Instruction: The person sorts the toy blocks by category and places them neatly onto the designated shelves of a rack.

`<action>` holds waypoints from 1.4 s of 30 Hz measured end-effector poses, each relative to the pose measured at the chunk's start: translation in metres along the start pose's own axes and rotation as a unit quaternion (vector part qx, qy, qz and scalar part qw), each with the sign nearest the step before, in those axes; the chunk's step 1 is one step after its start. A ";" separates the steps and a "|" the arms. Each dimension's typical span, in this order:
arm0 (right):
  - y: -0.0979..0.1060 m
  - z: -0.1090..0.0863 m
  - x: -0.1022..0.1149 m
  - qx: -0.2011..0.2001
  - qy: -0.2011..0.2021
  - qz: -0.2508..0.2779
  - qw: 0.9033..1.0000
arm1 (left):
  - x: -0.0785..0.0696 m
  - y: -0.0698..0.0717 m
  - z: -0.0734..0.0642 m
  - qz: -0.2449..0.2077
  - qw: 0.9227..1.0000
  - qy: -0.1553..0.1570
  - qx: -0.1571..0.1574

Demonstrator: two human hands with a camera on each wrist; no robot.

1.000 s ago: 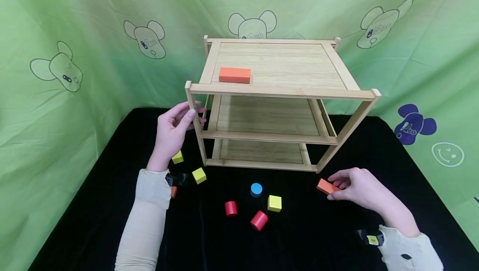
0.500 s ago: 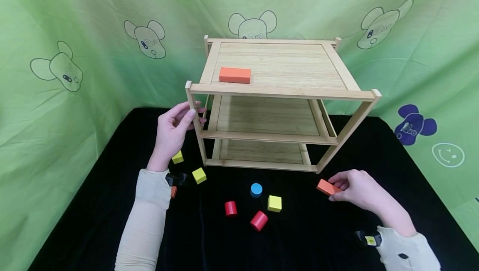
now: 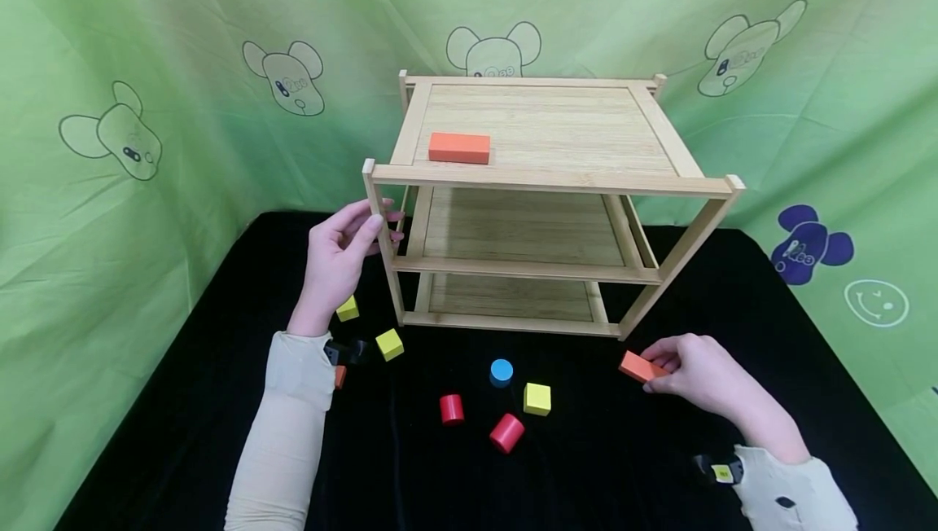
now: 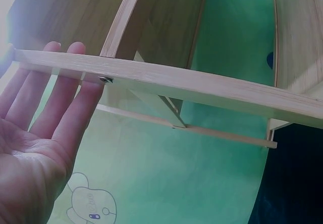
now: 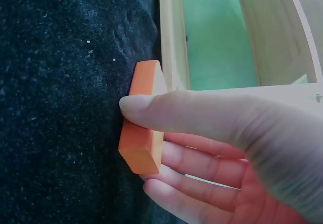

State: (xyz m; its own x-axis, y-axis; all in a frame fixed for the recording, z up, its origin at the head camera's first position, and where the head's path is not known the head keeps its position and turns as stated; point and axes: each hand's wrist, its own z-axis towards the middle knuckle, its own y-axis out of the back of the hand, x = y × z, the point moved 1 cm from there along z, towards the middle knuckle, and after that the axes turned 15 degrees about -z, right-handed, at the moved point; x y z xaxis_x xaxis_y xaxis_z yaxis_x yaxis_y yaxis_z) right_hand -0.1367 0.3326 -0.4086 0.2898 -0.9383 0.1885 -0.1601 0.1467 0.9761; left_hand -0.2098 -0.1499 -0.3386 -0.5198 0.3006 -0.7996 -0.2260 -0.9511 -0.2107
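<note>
At the front left post of a three-tier wooden shelf (image 3: 538,178), my left hand (image 3: 335,258) holds on, the thumb in front and the fingers passing behind. The left wrist view shows those fingers (image 4: 63,103) reaching past the wooden post (image 4: 202,85). My right hand (image 3: 699,372) pinches an orange rectangular block (image 3: 639,366) low over the black cloth, to the right of the shelf's front right leg. In the right wrist view, the thumb lies across one face of the block and the fingers are on the other side. A second orange block (image 3: 459,148) lies on the top tier, front left.
In front of the shelf lie a blue cylinder (image 3: 501,373), two red cylinders (image 3: 452,409) and a yellow cube (image 3: 537,399). Two more yellow cubes (image 3: 390,344) and a partly hidden orange piece (image 3: 340,376) are by the left forearm. A green curtain (image 3: 183,148) hangs behind.
My right wrist has shifted very slightly to the left, while the hand keeps its grip on the orange block. The left hand and the shelf look unmoved.
</note>
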 end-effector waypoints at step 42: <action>0.033 0.004 0.047 -0.111 0.083 0.012 0.990 | 0.000 0.000 0.000 -0.007 1.000 0.003 0.002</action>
State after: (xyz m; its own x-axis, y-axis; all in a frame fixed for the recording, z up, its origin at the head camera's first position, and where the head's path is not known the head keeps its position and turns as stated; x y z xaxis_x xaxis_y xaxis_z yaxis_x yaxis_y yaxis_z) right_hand -0.1323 0.2921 -0.3680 0.4433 -0.8718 0.2086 0.0366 0.2501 0.9675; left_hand -0.2097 -0.1501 -0.3389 -0.5126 0.3127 -0.7996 -0.2354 -0.9468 -0.2193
